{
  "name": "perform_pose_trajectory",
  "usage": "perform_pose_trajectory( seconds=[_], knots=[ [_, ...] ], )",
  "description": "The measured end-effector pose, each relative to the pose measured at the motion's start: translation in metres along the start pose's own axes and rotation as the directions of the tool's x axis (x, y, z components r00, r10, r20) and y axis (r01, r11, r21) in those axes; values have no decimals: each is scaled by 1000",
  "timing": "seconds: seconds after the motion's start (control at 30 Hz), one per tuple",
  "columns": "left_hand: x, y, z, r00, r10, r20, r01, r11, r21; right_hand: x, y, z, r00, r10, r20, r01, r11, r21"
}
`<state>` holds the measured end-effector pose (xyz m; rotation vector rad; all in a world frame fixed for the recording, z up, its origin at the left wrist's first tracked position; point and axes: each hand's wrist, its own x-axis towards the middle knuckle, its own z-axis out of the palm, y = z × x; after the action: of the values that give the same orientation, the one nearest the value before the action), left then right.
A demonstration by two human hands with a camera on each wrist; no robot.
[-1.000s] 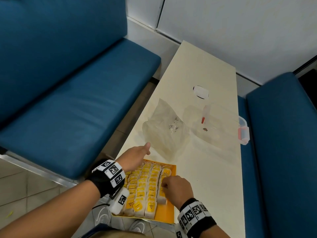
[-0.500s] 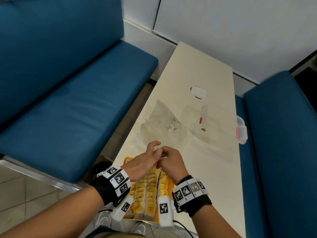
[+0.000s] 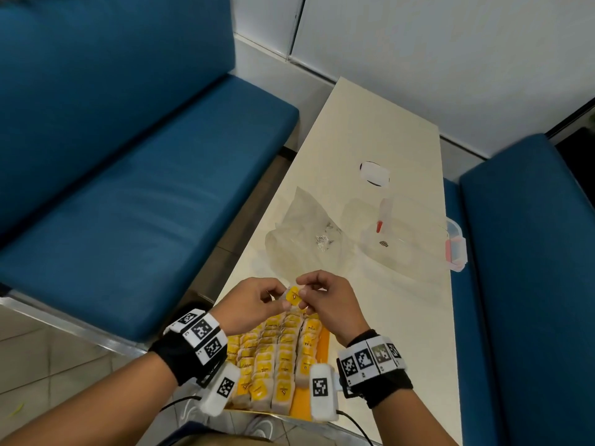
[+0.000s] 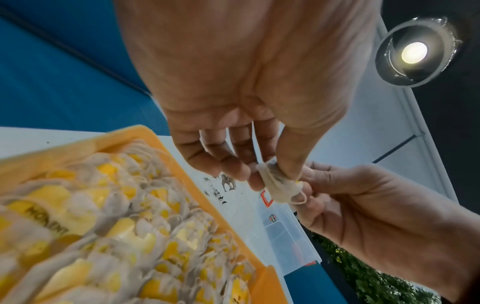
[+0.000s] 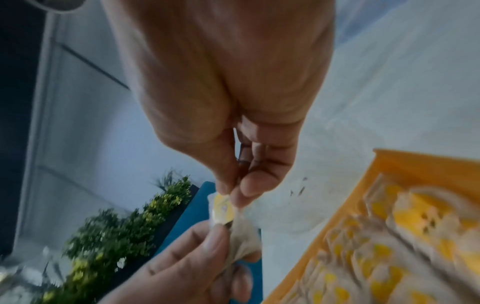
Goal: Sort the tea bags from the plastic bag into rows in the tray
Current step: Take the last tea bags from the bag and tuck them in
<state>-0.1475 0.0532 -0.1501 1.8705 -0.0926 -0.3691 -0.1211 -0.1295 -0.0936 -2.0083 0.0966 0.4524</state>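
Note:
Both hands meet above the far end of the orange tray (image 3: 324,341), which holds several rows of tea bags (image 3: 277,358) with yellow tags. My left hand (image 3: 283,299) pinches a single tea bag (image 3: 293,296) by its paper pouch (image 4: 276,185). My right hand (image 3: 304,297) pinches the same bag at its yellow tag (image 5: 223,207). The bag hangs in the air between the two hands. The clear plastic bag (image 3: 306,233) lies crumpled and flat on the table beyond the hands; only small foil scraps show inside it.
A cream table (image 3: 370,130) runs away from me between two blue benches (image 3: 128,188). A clear plastic box (image 3: 412,239) with pink latches sits at the right edge, its rim overhanging. A white oval object (image 3: 375,172) lies farther back. Dark crumbs dot the table by the tray (image 4: 221,185).
My right hand lifted off the tray's rows and met the left hand above the tray's far end. Both hands now pinch one tea bag held up between them.

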Motion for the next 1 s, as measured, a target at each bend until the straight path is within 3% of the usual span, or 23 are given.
perform_pose_trajectory(
  seconds=[0.3,0.47,0.67,0.83,1.0],
  knots=[
    [-3,-7,-1,1000,-1,-32,4,994,111,-1,-14,-14,981,-174,90,195,892,-408],
    [-6,-13,-15,995,-53,-86,61,993,98,1,-13,-22,981,-143,131,193,779,-597],
    [-6,-13,-18,996,-23,-90,33,993,112,3,-3,-29,990,-97,100,135,844,-518],
    [-3,-2,-4,999,50,20,-52,990,128,-3,-8,-27,989,-109,98,136,927,-349],
    [1,2,10,994,93,-53,-89,993,72,-9,-11,-23,981,-140,134,179,921,-347]
  ],
)
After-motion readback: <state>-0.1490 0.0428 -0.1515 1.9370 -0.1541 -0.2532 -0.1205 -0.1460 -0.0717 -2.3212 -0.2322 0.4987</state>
